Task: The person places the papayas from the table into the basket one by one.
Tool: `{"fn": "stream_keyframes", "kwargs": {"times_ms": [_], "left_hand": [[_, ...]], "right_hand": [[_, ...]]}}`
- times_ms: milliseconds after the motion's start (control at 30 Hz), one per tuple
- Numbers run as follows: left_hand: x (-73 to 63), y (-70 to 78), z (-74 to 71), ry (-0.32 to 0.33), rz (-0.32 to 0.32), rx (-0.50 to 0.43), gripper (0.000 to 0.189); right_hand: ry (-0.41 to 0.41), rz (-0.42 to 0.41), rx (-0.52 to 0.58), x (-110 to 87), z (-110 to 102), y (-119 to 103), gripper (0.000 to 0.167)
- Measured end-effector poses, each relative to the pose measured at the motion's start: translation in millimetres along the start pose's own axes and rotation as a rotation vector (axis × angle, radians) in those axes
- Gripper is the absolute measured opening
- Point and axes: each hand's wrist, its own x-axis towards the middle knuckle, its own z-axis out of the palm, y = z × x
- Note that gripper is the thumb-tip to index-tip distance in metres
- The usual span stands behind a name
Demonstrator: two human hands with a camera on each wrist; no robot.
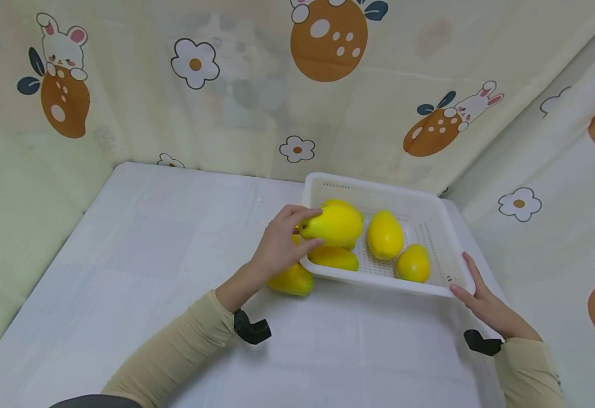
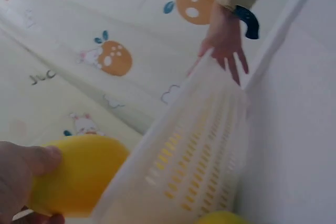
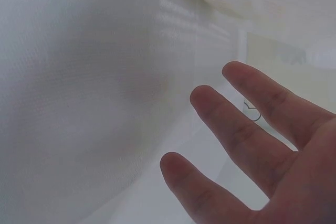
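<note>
My left hand holds a large yellow mango-like fruit, tinged green, between thumb and fingers over the left end of a white plastic basket. In the left wrist view, the same fruit shows beside the basket's slotted side. My right hand grips the basket's near right corner with thumb and index finger; its other fingers spread straight below the rim in the right wrist view. Inside the basket lie a yellow fruit under the held one and two lemon-like fruits, one oval, one rounder.
Another yellow-green fruit lies on the white-covered table, just outside the basket's near left corner and partly behind my left wrist. A patterned curtain hangs along the back and both sides, close behind the basket.
</note>
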Motion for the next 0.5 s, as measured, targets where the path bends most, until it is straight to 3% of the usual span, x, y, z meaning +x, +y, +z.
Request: {"fn": "stream_keyframes", "kwargs": {"times_ms": [233, 500], "left_hand": [[-9.0, 4.6, 19.7, 0.048, 0.25, 0.265, 0.048], [-16.6, 8.1, 35.3, 0.057, 0.457, 0.331, 0.044]], "right_hand": [[0.009, 0.006, -0.002, -1.5, 1, -1, 0.084], [0.013, -0.007, -0.015, 0.6, 1, 1, 0.084]]}}
